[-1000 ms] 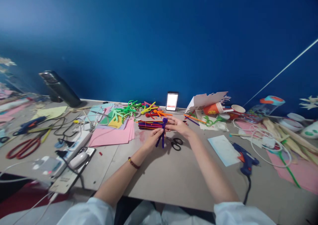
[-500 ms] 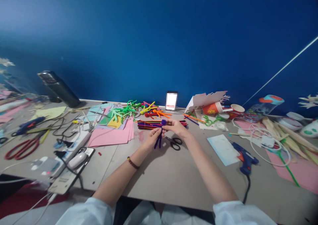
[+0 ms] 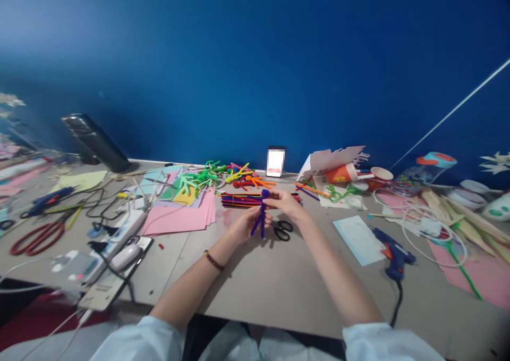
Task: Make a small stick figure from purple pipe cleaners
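Between my hands is a purple pipe cleaner figure (image 3: 262, 218), with a round coiled top and two legs hanging down. My right hand (image 3: 283, 202) pinches it just below the coiled top. Lower down, my left hand (image 3: 247, 224) has its fingers closed around the figure's middle. Behind the hands lies a bundle of pipe cleaners (image 3: 236, 200) in purple, red and other colours. Black-handled scissors (image 3: 282, 230) rest on the table just right of the figure, their blades partly hidden by my hands.
Green (image 3: 195, 181), yellow and orange pipe cleaner pieces lie at the back, near pink paper sheets (image 3: 175, 220). A phone (image 3: 275, 161) stands against the blue wall. On the right are a blue glue gun (image 3: 394, 254) and paper cups (image 3: 341, 174); a power strip (image 3: 115, 244) is left.
The purple figure has turned more upright and shifted slightly right, its legs hanging straighter. My left fingers have shifted around its middle; my right hand has barely moved.
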Tool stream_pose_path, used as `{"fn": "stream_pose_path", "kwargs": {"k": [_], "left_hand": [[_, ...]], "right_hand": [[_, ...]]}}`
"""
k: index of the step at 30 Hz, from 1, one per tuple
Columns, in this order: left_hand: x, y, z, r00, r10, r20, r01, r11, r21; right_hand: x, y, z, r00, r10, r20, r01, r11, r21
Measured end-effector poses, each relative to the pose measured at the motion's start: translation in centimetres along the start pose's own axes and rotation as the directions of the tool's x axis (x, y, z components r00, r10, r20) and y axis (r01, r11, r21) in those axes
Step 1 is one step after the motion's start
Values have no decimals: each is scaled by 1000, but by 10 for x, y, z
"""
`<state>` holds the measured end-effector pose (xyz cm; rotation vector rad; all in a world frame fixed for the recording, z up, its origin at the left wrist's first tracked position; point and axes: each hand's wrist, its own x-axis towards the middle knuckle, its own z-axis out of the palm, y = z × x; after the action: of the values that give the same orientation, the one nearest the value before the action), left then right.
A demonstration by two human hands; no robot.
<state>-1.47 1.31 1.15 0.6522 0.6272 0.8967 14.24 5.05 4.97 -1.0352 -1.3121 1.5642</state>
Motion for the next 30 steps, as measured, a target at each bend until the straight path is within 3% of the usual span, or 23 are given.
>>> {"fn": "stream_pose_path", "kwargs": {"k": [3, 9, 13, 19, 25, 30], "left_hand": [[2, -4, -2, 997, 76, 1, -76, 997, 27], [3, -2, -3, 994, 98, -38, -98, 995, 8], [3, -3, -3, 995, 51, -83, -49, 999, 22], [5, -7, -5, 992, 50, -116, -40, 996, 84], [5, -9, -8, 994, 101, -41, -98, 993, 64], [4, -4, -6, 991, 126, -46, -121, 988, 96]], "right_hand": [[-1, 1, -1, 1000, -11, 8, 11, 1000, -7], [-6, 5, 5, 982, 57, 178, -52, 998, -35], [-3, 9, 4, 997, 6, 79, 3, 993, -119], [4, 17, -3, 999, -18, 46, 29, 969, -245], [1, 12, -1, 991, -24, 130, 54, 971, -233], [-1, 7, -3, 994, -22, 105, 44, 976, -214]]}}
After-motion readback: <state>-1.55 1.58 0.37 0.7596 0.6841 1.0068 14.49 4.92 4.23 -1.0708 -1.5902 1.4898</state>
